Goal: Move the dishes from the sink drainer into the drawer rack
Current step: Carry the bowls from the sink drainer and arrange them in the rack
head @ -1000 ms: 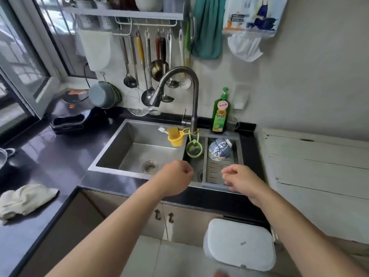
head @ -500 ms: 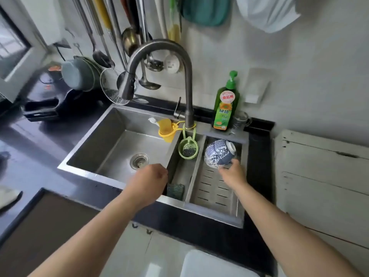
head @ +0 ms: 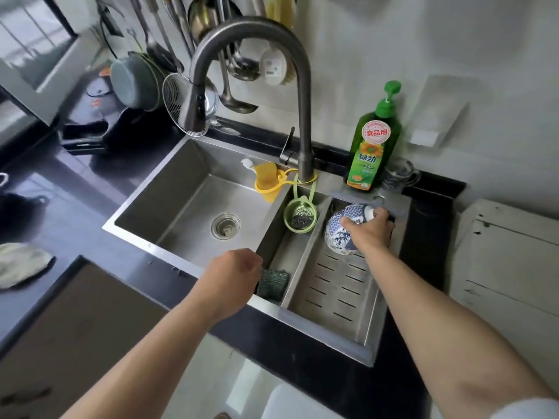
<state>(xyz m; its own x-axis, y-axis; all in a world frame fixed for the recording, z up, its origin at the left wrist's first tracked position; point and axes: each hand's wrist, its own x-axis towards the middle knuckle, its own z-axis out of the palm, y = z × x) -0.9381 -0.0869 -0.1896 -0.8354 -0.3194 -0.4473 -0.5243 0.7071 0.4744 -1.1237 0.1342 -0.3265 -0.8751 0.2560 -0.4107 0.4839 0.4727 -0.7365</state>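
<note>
A blue-and-white patterned bowl (head: 340, 234) lies upside down, tilted, at the far end of the slotted steel drainer tray (head: 335, 294) on the right side of the sink. My right hand (head: 370, 229) is on top of the bowl, fingers curled over its base and far side. My left hand (head: 233, 270) hovers in a loose fist over the sink's front rim, holding nothing. No drawer rack is in view.
A tall grey faucet (head: 251, 55) arches over the sink basin (head: 205, 207). A yellow holder (head: 267, 184) and a green strainer (head: 301, 214) hang from its base. A green soap bottle (head: 373, 146), a glass (head: 399, 175) and a dark scrub pad (head: 273, 282) stand nearby. Utensils hang on the wall.
The camera has moved closer to the sink. My right hand has reached forward from the drainer's front to the bowl and closed over it. My left hand stayed a loose fist near the front rim.
</note>
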